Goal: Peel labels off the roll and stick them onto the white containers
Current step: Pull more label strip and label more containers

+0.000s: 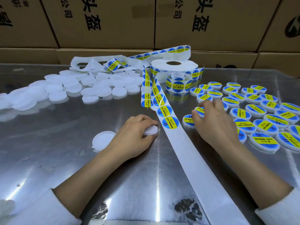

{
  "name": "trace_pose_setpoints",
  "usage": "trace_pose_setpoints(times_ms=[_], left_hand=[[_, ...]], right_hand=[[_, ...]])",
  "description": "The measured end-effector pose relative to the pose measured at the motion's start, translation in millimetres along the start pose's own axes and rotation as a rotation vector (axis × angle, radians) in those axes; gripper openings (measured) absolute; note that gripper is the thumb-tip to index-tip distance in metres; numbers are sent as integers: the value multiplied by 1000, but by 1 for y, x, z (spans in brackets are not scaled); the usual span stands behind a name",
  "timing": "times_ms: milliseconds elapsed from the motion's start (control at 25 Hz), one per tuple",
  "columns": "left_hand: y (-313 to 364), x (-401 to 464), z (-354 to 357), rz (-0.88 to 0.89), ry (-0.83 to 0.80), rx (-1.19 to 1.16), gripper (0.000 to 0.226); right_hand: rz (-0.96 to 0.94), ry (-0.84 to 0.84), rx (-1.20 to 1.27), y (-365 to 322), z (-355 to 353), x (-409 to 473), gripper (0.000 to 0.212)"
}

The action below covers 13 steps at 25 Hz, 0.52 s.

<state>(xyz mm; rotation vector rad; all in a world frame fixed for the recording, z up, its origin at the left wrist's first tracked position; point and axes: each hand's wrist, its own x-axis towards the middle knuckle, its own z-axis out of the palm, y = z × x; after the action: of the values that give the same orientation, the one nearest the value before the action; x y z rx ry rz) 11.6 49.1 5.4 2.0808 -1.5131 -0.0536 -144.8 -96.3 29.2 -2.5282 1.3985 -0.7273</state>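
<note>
Our fingers are busy on both sides: the left hand curls over a bare white container, thumb and fingertips gripping its rim just left of the label strip, while the right hand holds a labelled container by its edge among the finished ones.

What we think could go wrong: the right hand is setting its piece down in a tight cluster, so a careless release could leave it overlapping a neighbour. The next label sits at the end of the printed run; peeled crooked, it may crease or land off-centre on the bare container.

The left fingers are closed fairly tightly round their container; the right fingers are loosely bent, pinching only the rim. The roll stands at the back of the steel table, unlabelled containers heaped far left, another beside our left wrist.
</note>
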Motion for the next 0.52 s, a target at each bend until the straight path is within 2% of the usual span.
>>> trace_pose_setpoints(times_ms=[120, 360, 440, 520], left_hand=[[0, 0, 0, -15, -9, 9, 37], [2, 0, 0, -16, -45, 23, 48], [2, 0, 0, -12, -47, 21, 48], [2, -1, 1, -9, -48, 14, 47]], right_hand=[[-169, -113, 60, -4, 1, 0, 19], [37, -135, -143, 9, 3, 3, 32], [49, -119, -192, 12, 7, 5, 37], [-11, -82, -124, 12, 9, 7, 43]])
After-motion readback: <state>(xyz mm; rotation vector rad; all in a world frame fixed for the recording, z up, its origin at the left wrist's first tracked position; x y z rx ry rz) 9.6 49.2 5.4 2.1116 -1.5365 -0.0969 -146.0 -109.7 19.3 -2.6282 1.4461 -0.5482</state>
